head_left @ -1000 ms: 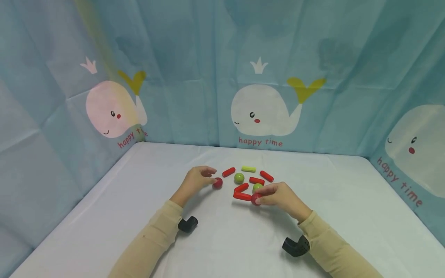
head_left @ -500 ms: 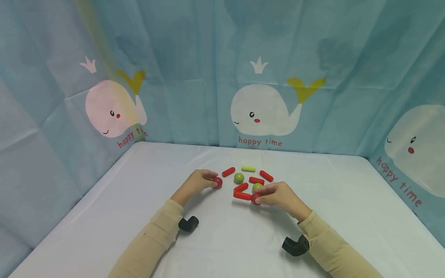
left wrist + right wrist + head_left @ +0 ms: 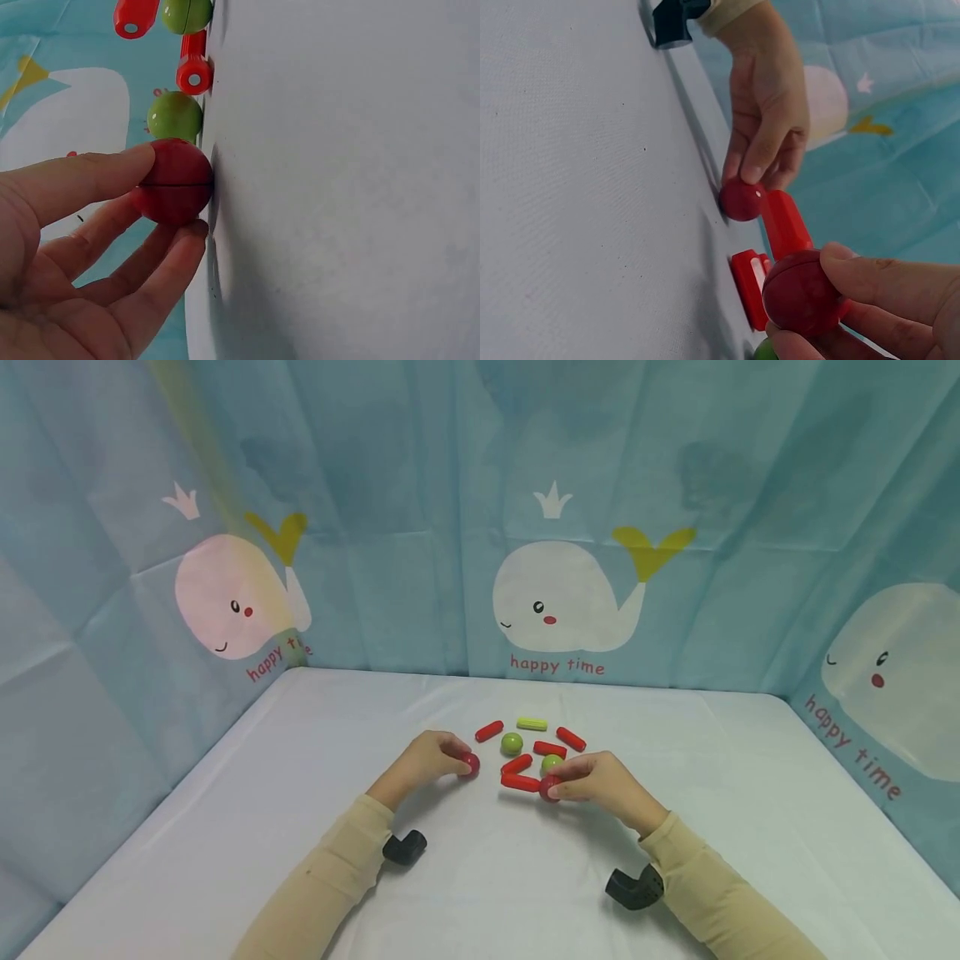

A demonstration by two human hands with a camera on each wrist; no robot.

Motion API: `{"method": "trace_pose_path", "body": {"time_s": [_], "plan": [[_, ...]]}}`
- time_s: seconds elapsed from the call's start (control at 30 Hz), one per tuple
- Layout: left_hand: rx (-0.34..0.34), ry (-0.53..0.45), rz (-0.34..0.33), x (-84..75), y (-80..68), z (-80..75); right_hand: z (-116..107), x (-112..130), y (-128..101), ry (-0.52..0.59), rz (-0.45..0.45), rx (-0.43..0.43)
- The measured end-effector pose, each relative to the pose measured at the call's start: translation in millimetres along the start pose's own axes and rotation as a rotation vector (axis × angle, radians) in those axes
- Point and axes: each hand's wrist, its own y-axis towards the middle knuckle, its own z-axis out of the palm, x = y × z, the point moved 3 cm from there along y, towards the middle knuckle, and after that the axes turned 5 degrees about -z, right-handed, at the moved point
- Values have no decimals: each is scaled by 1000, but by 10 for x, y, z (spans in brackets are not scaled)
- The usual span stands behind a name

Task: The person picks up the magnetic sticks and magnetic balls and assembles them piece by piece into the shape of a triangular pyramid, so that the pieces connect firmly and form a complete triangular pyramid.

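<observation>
Nearest, the right hand [image 3: 600,783] pinches a red ball [image 3: 551,788] in curled fingers against the right end of a red rod [image 3: 521,782] lying crosswise on the tabletop [image 3: 480,877]. Farther left, the left hand [image 3: 426,758] pinches another red ball [image 3: 470,763].

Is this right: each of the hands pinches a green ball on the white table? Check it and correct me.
Not quite. The balls are red, not green. The left hand pinches a red ball, as the left wrist view shows, and the right hand pinches another red ball, as the right wrist view shows. The green balls lie untouched on the white table.
</observation>
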Motion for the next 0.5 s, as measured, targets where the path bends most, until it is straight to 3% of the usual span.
{"method": "trace_pose_path", "body": {"time_s": [0.3, 0.5], "plan": [[12, 33, 29, -56, -57, 25, -17, 3, 0, -2, -1, -4], [4, -11, -1, -20, -59, 62, -12, -16, 2, 6, 9, -4]]}}
